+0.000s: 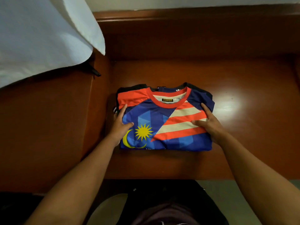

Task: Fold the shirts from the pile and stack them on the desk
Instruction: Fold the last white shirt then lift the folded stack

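Note:
A folded blue jersey [164,120] with a red collar, red and white stripes and a yellow sun and crescent lies on top of a stack on the brown wooden desk [243,127]. Dark folded shirts [138,87] peek out beneath it at the back. My left hand [121,125] grips the jersey's left edge, thumb on top and fingers along the side. My right hand [209,124] grips the right edge the same way.
A white cloth [43,38] drapes over the raised wooden ledge at the upper left. The desk's back wall rises behind the stack. A bright light reflection marks the desk right of the stack. Dark clothing lies below the desk's front edge.

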### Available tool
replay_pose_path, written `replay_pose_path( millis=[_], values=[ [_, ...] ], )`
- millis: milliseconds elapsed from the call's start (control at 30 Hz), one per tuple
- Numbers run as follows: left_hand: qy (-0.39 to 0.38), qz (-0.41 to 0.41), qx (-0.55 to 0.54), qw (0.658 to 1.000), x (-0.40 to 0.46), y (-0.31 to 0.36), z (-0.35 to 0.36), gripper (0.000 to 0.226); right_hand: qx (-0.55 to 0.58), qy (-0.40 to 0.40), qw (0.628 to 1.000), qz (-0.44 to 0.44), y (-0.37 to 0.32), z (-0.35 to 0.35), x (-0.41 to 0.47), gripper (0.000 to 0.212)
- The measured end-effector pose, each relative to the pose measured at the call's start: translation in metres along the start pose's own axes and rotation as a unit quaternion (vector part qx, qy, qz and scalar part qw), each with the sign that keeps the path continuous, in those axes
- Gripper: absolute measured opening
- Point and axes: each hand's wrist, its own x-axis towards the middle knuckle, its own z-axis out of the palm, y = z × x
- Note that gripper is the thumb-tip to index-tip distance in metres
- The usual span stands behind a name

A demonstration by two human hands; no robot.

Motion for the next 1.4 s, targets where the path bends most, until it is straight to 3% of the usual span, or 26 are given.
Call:
replay_pose_path(
  millis=[300,467,600,700,933,1400],
  values=[
    [-0.05,-0.084,-0.218,0.971,-0.008,0.008,-0.002,0.078,0.019,-0.019,0.999,-0.024,-0.001,0.007,-0.014,0.092],
    [-0.029,-0.051,-0.151,0.987,-0.016,0.01,0.001,0.08,0.015,-0.027,0.999,-0.014,-0.006,0.011,-0.018,0.093],
    [0.044,-0.001,-0.077,0.996,-0.018,0.004,0.008,0.088,0.004,-0.012,1.0,-0.013,-0.005,0.012,-0.018,0.09],
    [0.068,-0.007,-0.08,0.994,-0.018,-0.003,0.013,0.09,-0.022,-0.005,1.0,-0.016,-0.005,0.013,-0.017,0.088],
    [0.032,-0.056,-0.158,0.985,-0.026,0.02,0.013,0.073,-0.05,0.031,0.997,-0.058,-0.012,0.02,-0.026,0.081],
    [0.027,-0.003,-0.179,0.983,-0.023,0.057,-0.002,0.067,-0.06,0.092,0.989,-0.099,-0.034,0.001,-0.058,0.077]
  ],
)
